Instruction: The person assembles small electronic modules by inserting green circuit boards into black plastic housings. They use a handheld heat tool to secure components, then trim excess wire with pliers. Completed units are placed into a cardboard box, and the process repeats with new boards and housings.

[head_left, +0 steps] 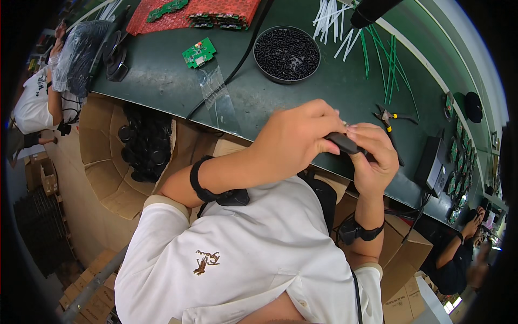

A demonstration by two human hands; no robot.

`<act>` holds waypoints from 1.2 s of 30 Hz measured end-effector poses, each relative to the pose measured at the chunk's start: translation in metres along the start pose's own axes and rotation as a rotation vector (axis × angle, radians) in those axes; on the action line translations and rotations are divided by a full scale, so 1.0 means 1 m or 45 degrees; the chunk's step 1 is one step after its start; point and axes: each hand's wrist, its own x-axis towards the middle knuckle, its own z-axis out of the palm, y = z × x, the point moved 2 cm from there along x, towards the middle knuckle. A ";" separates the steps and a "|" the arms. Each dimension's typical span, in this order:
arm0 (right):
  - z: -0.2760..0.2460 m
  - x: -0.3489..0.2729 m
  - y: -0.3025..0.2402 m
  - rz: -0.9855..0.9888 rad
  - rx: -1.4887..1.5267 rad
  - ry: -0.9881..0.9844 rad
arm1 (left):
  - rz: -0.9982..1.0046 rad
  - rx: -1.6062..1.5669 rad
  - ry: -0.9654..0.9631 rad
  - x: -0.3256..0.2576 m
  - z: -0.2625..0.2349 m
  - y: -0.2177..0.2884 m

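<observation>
Between both hands, above the near edge of the bench, is a small black plastic piece with a rounded end (343,143). My left hand (299,132) pinches it from the left, with thumb below and fingers bent over it. From the other side my right hand (373,154) closes round it, thumb underneath. The fingertips meet at a small light spot that I cannot make out, and the hands cover much of the piece. Beyond my right hand lie pliers with yellow and black handles (393,115).
A round dish (287,81) of small black parts stands on the green bench (156,70). A green circuit board (199,52), clear tape (216,97), white strips (328,19) and green wires (389,65) lie around it. A black box (430,159) sits right; a carton (105,183) holds black discs.
</observation>
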 end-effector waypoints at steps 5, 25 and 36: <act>-0.005 -0.006 -0.006 -0.004 -0.415 -0.303 | 0.046 0.326 -0.065 -0.023 0.008 -0.008; 0.009 -0.013 -0.003 0.316 -0.378 -0.090 | 0.187 0.507 -0.251 -0.026 0.009 -0.009; 0.010 -0.011 -0.007 0.307 -0.438 -0.124 | 0.157 0.537 -0.243 -0.025 0.012 -0.006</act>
